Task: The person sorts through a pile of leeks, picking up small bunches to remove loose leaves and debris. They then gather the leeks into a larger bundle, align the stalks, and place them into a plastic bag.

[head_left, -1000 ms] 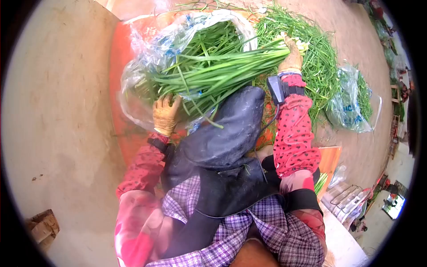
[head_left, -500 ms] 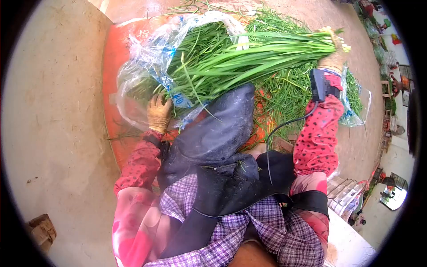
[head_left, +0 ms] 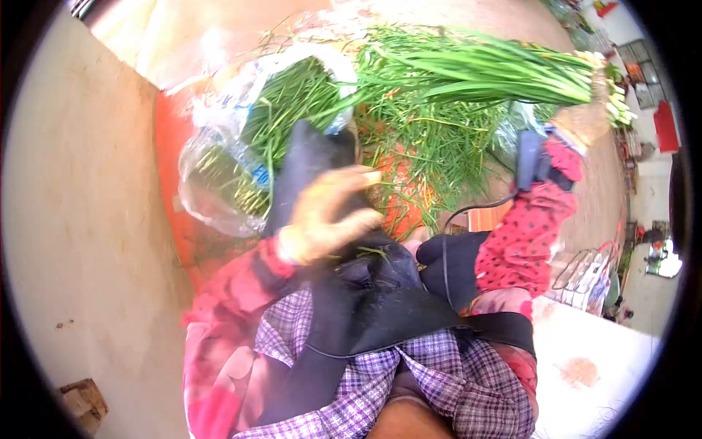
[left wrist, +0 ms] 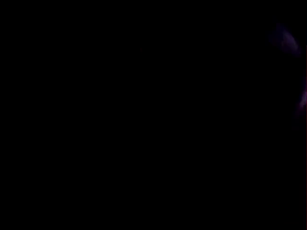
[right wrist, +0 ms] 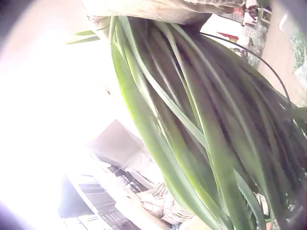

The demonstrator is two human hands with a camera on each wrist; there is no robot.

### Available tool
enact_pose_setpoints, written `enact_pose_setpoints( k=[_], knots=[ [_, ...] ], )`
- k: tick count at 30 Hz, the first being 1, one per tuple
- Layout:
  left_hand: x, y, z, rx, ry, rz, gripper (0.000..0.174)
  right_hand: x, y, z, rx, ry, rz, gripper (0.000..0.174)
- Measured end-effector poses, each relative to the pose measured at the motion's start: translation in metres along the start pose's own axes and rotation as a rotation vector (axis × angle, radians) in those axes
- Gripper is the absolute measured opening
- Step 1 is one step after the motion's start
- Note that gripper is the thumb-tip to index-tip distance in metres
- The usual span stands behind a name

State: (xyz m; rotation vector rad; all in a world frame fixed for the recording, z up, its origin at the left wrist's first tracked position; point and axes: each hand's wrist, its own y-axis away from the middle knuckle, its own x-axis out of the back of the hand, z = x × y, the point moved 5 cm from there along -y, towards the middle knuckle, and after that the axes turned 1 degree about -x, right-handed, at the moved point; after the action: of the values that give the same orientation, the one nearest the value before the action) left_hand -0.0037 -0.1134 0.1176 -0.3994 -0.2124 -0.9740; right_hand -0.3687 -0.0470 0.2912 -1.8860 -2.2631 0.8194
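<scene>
In the head view my gloved right hand point(head_left: 585, 121) grips a bunch of garlic chives point(head_left: 504, 73) near its white stem ends. The long green leaves stretch leftward, over the loose greens. From the right wrist view, the glove point(right wrist: 144, 8) wraps the bunch at the top and leaves hang below it. My gloved left hand point(head_left: 325, 216), motion-blurred, is over the dark apron point(head_left: 365, 293) with its fingers apart. A clear plastic bag point(head_left: 196, 164) with more chives point(head_left: 289, 102) lies beyond it. The left wrist view is almost black.
Loose green leaves point(head_left: 439, 143) are heaped on the red-orange surface point(head_left: 170, 197). A tan board or wall point(head_left: 95, 183) runs along the left. Behind the right wrist is another plastic bag point(head_left: 512, 128). A white surface point(head_left: 585, 336) lies at lower right.
My right hand has carried the chive bunch to the right, off the bag. The left hand has left the bag's edge and come in over the apron.
</scene>
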Motion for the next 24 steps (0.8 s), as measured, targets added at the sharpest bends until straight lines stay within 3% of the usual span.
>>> enact_pose_setpoints(
  k=[1,2,3,5,6,7,9,12,13,14,16,18,19,20,21,23,24],
  knots=[
    [-0.026,-0.022,0.014,-0.035,0.256,-0.118,0.065,0.0,0.014,-0.013,0.132,0.019,-0.036,0.028],
    [-0.053,-0.042,0.019,0.032,0.624,-0.239,0.069,0.013,0.024,-0.019,0.36,0.245,-0.038,0.038],
    [-0.08,-0.058,0.022,0.102,0.985,-0.363,0.074,0.006,0.042,-0.029,0.136,-0.042,0.073,0.033],
    [-0.133,-0.074,0.023,0.202,1.424,-0.495,0.079,0.011,0.088,-0.048,0.035,-0.15,-0.034,0.028],
    [-0.119,-0.085,0.059,0.176,1.345,-0.544,0.086,0.017,0.093,-0.044,0.069,-0.14,-0.072,0.027],
    [-0.127,-0.084,0.062,0.232,1.476,-0.493,0.09,0.027,0.111,-0.047,0.048,-0.071,-0.068,0.026],
    [-0.139,-0.094,0.058,0.16,1.66,-0.469,0.093,0.036,0.131,-0.052,0.185,0.018,-0.198,0.034],
    [-0.137,-0.095,0.074,0.168,1.952,-0.219,0.077,0.063,0.169,-0.049,0.186,0.255,-0.246,0.035],
    [-0.137,-0.095,0.07,0.184,2.044,-0.116,0.073,0.067,0.184,-0.049,0.142,0.224,-0.281,0.034],
    [-0.145,-0.092,0.055,0.297,2.185,0.002,0.065,0.072,0.194,-0.037,-0.092,-0.072,-0.371,0.025],
    [-0.151,-0.091,0.049,0.298,2.074,-0.058,0.061,0.084,0.208,-0.004,-0.331,-0.376,-0.517,0.013],
    [-0.152,-0.086,0.036,0.394,2.097,-0.229,0.057,0.092,0.228,-0.023,0.088,0.161,-0.834,0.037],
    [-0.154,-0.082,0.024,0.427,2.067,-0.218,0.056,0.095,0.233,-0.043,0.315,0.509,-0.987,0.048],
    [-0.156,-0.077,0.009,0.48,1.951,-0.145,0.053,0.104,0.235,-0.041,0.185,0.583,-1.209,0.063],
    [-0.157,-0.072,-0.002,0.529,1.832,-0.069,0.05,0.107,0.228,-0.047,0.043,0.558,-1.352,0.066],
    [-0.164,-0.065,-0.018,0.577,1.805,-0.107,0.049,0.136,0.206,-0.035,-0.372,0.33,-1.243,0.07],
    [-0.169,-0.063,-0.021,0.574,1.762,-0.088,0.048,0.156,0.19,-0.001,-0.755,0.122,-1.029,0.065]
  ],
)
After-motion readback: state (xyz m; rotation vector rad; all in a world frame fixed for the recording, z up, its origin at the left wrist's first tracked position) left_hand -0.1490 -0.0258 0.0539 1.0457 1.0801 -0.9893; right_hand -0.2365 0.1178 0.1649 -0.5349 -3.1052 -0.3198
